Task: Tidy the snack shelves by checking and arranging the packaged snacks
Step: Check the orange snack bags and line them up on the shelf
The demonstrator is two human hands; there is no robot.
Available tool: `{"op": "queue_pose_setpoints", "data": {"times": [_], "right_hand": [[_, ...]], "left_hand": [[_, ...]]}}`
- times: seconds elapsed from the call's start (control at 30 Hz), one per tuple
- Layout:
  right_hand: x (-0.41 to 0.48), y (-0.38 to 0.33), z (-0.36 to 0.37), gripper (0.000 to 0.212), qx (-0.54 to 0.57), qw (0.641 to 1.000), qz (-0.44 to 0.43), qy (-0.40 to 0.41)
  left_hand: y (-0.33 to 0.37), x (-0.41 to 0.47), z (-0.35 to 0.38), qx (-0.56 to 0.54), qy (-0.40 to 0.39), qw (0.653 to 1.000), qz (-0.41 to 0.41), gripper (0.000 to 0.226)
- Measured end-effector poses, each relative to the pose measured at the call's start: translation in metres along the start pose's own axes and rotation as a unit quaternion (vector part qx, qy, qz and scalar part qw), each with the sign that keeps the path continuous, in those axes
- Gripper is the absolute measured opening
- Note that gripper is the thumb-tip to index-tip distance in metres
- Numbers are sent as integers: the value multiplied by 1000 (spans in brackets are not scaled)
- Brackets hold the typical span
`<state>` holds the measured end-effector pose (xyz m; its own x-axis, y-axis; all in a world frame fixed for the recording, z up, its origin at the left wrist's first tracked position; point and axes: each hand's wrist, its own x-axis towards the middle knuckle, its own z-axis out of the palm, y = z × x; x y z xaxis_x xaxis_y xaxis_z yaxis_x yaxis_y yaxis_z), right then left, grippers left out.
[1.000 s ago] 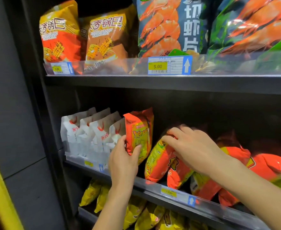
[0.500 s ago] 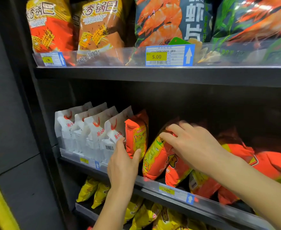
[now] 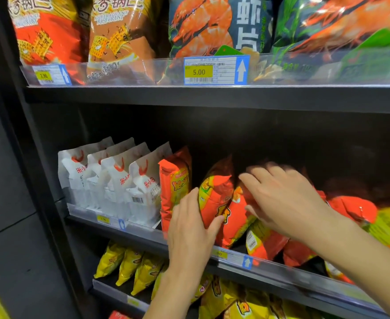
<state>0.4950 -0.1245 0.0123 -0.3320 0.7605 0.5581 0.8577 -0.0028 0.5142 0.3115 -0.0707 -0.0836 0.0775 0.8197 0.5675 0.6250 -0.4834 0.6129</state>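
On the middle shelf (image 3: pixel 281 272) stand several orange-red snack bags. One upright bag (image 3: pixel 174 185) stands next to several white bags (image 3: pixel 120 180) at the left. My left hand (image 3: pixel 189 229) grips the lower left side of a second, leaning orange bag (image 3: pixel 214 194). My right hand (image 3: pixel 283 201), blurred, reaches over that bag's right side onto the bags behind it (image 3: pixel 242 217), fingers curled; I cannot tell whether they hold one. More orange bags (image 3: pixel 350 210) lie slumped to the right.
The top shelf holds rice-crust bags (image 3: pixel 111 31) and large shrimp-chip bags (image 3: pixel 212 26) behind a clear rail with a 5.00 price tag (image 3: pixel 214 70). Yellow bags (image 3: pixel 129 265) fill the bottom shelf. A dark side panel (image 3: pixel 28 180) closes the left.
My left hand let go of the upright orange bag by the white bags and moved right onto the leaning bag. My right hand shifted right, and the leaning bag stands more upright.
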Motion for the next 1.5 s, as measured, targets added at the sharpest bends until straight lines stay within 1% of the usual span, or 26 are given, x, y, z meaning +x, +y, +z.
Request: {"op": "queue_pose_setpoints", "data": {"times": [0.07,0.17,0.33,0.4,0.5,0.57,0.67,0.73,0.8,0.83,0.9,0.97,1.03,1.07,1.1,1.17,1.23,1.3,1.33,1.37,1.43,1.47,1.5], "right_hand": [[-4,1,2,65,-1,1000,-2,-6],[-8,2,2,59,-5,1000,-3,-3],[-12,5,2,52,2,1000,-3,-13],[-13,6,-3,50,16,1000,-1,-4],[-13,6,-14,45,64,997,11,38],[-12,4,-25,42,115,990,36,67],[-12,-8,-45,41,235,962,102,92],[-15,-19,-53,40,337,926,143,93],[-18,-35,-59,34,448,871,179,90],[-19,-44,-59,32,503,837,201,78],[-21,-68,-62,33,596,766,241,27],[-24,-94,-64,45,669,691,270,-44],[-30,-120,-69,55,740,607,269,-109],[-35,-132,-71,58,768,570,260,-130],[-40,-145,-71,61,787,542,257,-140],[-52,-167,-70,63,807,503,279,-132],[-64,-184,-69,62,814,479,309,-114],[-77,-197,-64,57,813,466,333,-101],[-84,-201,-63,57,820,446,347,-95],[-91,-205,-61,58,832,410,362,-91],[-103,-210,-56,64,859,325,384,-94],[-109,-211,-54,69,868,293,389,-98],[-114,-211,-52,73,874,269,391,-102]], "left_hand": [[-1,-1,5,18,8,1000,4,76],[-3,0,6,-5,36,999,5,64],[-2,2,-7,-46,51,998,10,58],[2,0,-16,-66,56,996,17,55],[8,-2,-34,-94,58,994,7,54],[10,-4,-49,-118,48,992,2,52],[12,-13,-75,-208,25,977,-42,43],[10,-23,-93,-279,7,957,-84,37],[3,-33,-108,-342,-10,932,-115,33],[-1,-39,-115,-377,-22,917,-132,31],[-9,-53,-129,-429,-42,887,-168,33],[-16,-69,-141,-465,-54,862,-193,34],[-20,-86,-150,-487,-74,845,-209,34],[-22,-95,-153,-491,-85,840,-216,34],[-24,-103,-156,-489,-93,839,-220,35],[-28,-120,-160,-481,-101,841,-227,35],[-33,-135,-163,-476,-107,841,-235,35],[-35,-148,-166,-473,-115,837,-249,38],[-36,-154,-167,-471,-116,835,-259,38],[-36,-159,-168,-467,-120,835,-265,36],[-37,-166,-169,-464,-135,828,-282,45],[-36,-169,-169,-465,-140,822,-297,50],[-36,-171,-168,-466,-140,817,-310,53]]}}
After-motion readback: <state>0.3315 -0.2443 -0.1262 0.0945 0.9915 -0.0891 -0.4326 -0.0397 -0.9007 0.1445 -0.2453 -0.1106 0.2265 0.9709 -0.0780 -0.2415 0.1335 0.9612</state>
